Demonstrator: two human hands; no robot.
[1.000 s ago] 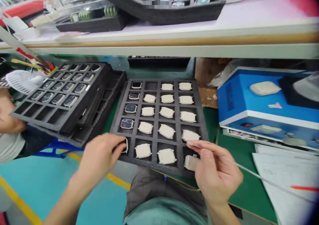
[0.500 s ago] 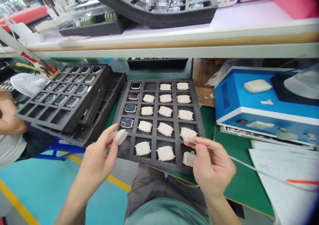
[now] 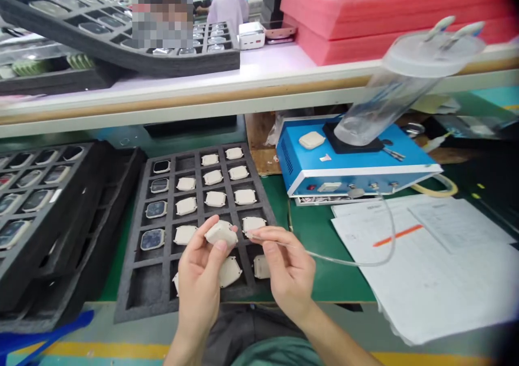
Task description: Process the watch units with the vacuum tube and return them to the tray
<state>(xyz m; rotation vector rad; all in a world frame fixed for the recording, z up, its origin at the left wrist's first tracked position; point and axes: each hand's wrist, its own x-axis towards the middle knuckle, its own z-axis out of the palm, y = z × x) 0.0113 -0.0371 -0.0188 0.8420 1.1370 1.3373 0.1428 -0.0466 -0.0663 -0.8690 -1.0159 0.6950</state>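
Between the thumb and fingers of my left hand [image 3: 199, 279] is a cream watch case [image 3: 221, 233], tilted over the tray. My right hand [image 3: 291, 274] pinches a thin clear tube [image 3: 340, 262] near its end, which points toward the held case with a small gap. That tube loops back to the front of a blue box-shaped machine [image 3: 298, 158]. Below both hands lies a black foam tray [image 3: 133, 271] with several cream watch cases and a column of dark-screened watches [image 3: 153, 239]. My hands cover part of its lower rows.
Stacked black foam trays [image 3: 103, 193] of watches stand at left. On the machine are another cream case [image 3: 312, 140] and a clear cylinder [image 3: 377, 106] holding tools. Papers [image 3: 409, 295] lie at right. A shelf [image 3: 259, 93] crosses ahead, bearing trays and red foam blocks [image 3: 365, 14].
My left hand has carried the watch case from the tray's left side to the middle, close to my right hand. The view has turned right. My right hand still pinches the tube.
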